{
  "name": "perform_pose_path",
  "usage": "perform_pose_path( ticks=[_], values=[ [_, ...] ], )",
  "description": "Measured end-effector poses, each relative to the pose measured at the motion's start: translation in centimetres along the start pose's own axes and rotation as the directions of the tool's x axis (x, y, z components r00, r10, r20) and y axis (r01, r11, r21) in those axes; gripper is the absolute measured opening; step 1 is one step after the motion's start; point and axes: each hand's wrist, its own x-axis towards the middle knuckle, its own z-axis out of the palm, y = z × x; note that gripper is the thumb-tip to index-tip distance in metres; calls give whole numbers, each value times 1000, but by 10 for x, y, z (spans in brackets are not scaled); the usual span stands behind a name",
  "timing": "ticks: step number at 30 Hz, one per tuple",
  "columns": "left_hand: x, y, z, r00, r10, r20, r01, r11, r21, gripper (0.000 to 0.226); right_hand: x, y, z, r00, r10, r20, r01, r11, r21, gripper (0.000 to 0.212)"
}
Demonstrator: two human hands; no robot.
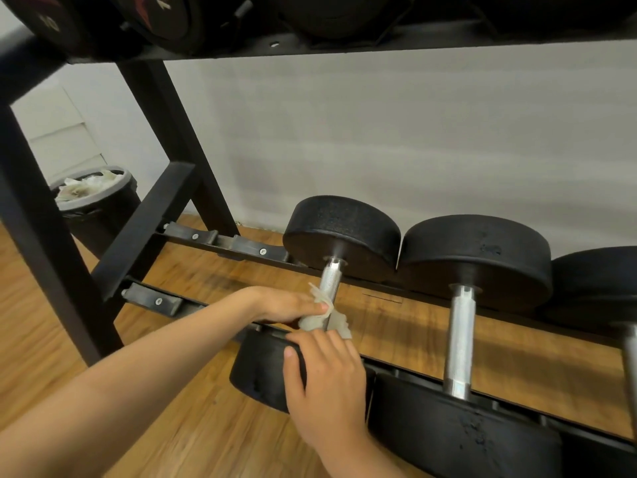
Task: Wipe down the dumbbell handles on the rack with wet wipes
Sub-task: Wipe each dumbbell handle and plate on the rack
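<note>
The leftmost dumbbell on the lower rack has a knurled steel handle [331,276] between a far black head [341,229] and a near black head [258,370]. A crumpled white wet wipe [339,324] is wrapped round the lower part of that handle. My left hand [282,305] reaches in from the left and grips the wipe against the handle. My right hand [327,370] rests flat over the top of the near head, fingers pointing at the wipe, thumb lying on the head's face.
A second dumbbell [460,336] lies just right of the first, and a third [630,357] is cut off at the right edge. The black rack frame [144,229] slants on the left; more weights [165,19] sit on the upper shelf. A bin with used wipes [93,201] stands behind the frame.
</note>
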Motion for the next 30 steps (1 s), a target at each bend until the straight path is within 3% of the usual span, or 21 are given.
perform_pose_path(
  ticks=[2, 5, 10, 13, 15, 16, 18, 20, 22, 26, 28, 30],
  values=[
    [-3, 3, 3, 996, 46, -77, -48, 999, -20, 31, -1, 1, 0, 1000, -8, 3, 8, 1000, -2, 29],
    [-1, -2, 10, 968, 112, -223, -136, 986, -97, 25, 0, 2, 1, 1000, 0, 18, 0, 1000, -9, 29],
    [-5, -10, 2, 992, 57, -111, -56, 998, 16, 32, 1, 3, -2, 999, 49, -14, -49, 999, 15, 32],
    [-7, -15, 4, 996, 44, -76, -33, 989, 143, 27, 3, 6, -3, 942, 324, -83, -312, 941, 135, 37],
    [-9, -18, 4, 998, 42, -51, -33, 984, 178, 16, 4, 8, 0, 885, 462, -52, -435, 863, 257, 39],
    [-9, -18, 1, 999, 38, -32, -31, 980, 199, 17, 3, 9, 2, 873, 486, -39, -454, 839, 301, 40],
    [-10, -17, -2, 998, 38, -48, -28, 980, 196, 50, 2, 10, 4, 845, 534, -21, -485, 784, 387, 46],
    [-7, -22, 0, 995, 46, -93, -31, 986, 161, 49, 3, 12, 5, 807, 591, 4, -521, 708, 477, 49],
    [-6, -23, 1, 994, 42, -101, -21, 980, 197, 33, 3, 15, 6, 783, 622, 25, -536, 653, 535, 42],
    [-8, -17, -4, 999, -3, -32, 13, 944, 331, 44, 3, 15, 5, 785, 618, 51, -546, 650, 529, 31],
    [-10, -19, -6, 999, 37, -28, -28, 961, 277, 45, 3, 15, 5, 785, 617, 55, -548, 651, 526, 34],
    [-11, -27, -4, 990, 71, -121, -56, 991, 122, 41, 3, 14, 4, 793, 608, 39, -537, 667, 516, 41]
  ],
)
